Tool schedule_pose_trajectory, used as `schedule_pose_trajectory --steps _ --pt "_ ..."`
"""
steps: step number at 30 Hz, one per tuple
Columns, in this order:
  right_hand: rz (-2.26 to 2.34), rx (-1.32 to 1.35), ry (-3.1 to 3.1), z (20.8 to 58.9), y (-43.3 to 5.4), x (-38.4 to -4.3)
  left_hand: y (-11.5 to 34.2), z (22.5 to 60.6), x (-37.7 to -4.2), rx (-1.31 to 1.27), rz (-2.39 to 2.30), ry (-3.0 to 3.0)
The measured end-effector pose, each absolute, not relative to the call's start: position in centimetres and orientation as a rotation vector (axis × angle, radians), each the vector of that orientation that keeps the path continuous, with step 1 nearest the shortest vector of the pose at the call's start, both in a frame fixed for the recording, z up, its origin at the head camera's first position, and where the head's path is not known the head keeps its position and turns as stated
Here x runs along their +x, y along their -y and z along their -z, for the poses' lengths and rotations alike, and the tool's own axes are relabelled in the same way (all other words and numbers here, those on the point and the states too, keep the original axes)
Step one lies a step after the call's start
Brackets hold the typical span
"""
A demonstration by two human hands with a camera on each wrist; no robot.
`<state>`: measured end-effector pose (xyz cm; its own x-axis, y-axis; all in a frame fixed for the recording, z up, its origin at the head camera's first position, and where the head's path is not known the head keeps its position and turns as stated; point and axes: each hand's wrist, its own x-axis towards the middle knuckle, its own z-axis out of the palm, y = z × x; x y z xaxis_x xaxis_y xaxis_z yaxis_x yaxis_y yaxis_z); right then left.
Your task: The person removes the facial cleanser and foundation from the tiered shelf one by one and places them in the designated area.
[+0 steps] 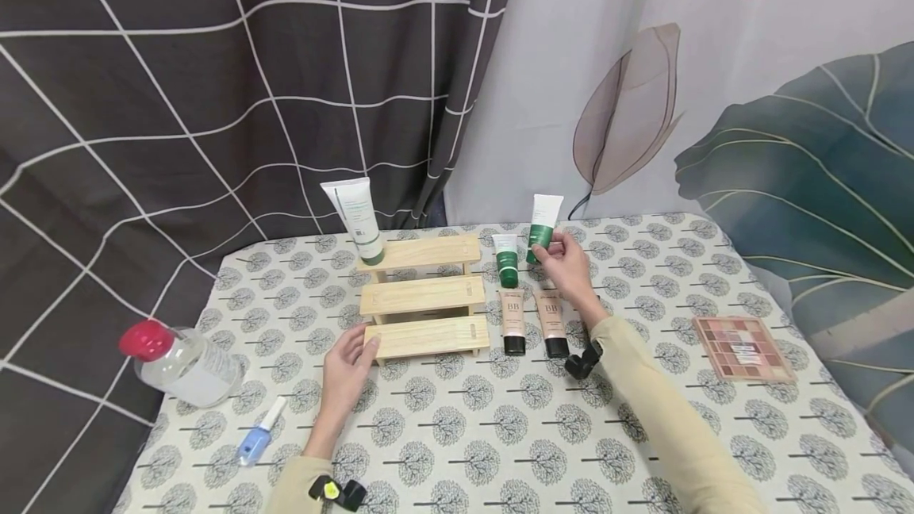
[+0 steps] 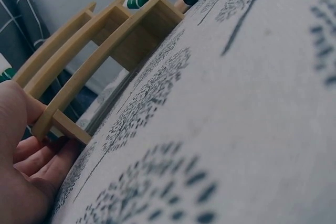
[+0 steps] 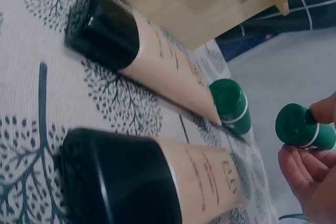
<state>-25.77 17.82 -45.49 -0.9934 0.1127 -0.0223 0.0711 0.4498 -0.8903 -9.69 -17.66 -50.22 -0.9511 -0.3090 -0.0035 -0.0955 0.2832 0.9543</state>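
The small green-and-white tube [image 1: 544,228] sits in the right hand [image 1: 567,264], pinched near its green cap between thumb and fingertips and lifted off the table [image 1: 500,435], cap down — in the right wrist view the round green cap [image 3: 294,125] shows clear of the cloth with the fingers [image 3: 304,169] curled under it. From the middle of the table it lies at about 1 o'clock, near the back edge. Just at its 9 o'clock stands a second green tube [image 1: 507,258], cap down on the table. At 6 o'clock of that pair lie two beige BB tubes [image 1: 512,322] side by side, black caps toward the person.

The left hand [image 1: 346,375] rests at the left end of the wooden step rack [image 1: 424,296]; its thumb lies on the lowest step and its relaxed fingers reach under that end, as the left wrist view shows [image 2: 31,161] — touching, not clenched. A larger white tube [image 1: 354,219] stands on the rack's top step, at its left end.

Well to the rack's 8 o'clock lies a clear bottle with a red cap [image 1: 178,359] on its side, and a small blue bottle [image 1: 259,433] lies near it toward the front. At 3 o'clock, well apart from the tubes, lies an eyeshadow palette [image 1: 743,347].
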Motion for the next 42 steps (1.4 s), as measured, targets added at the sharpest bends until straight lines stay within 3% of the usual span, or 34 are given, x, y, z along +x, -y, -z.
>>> schedule_pose_trajectory --steps 27,42 --pt "-1.417 -0.204 3.046 46.9 -19.8 -27.0 17.5 50.3 -9.5 0.357 1.759 2.364" --pt "-1.172 -0.035 3.155 45.9 -20.3 -26.9 17.7 50.0 -9.5 0.355 1.762 2.363"
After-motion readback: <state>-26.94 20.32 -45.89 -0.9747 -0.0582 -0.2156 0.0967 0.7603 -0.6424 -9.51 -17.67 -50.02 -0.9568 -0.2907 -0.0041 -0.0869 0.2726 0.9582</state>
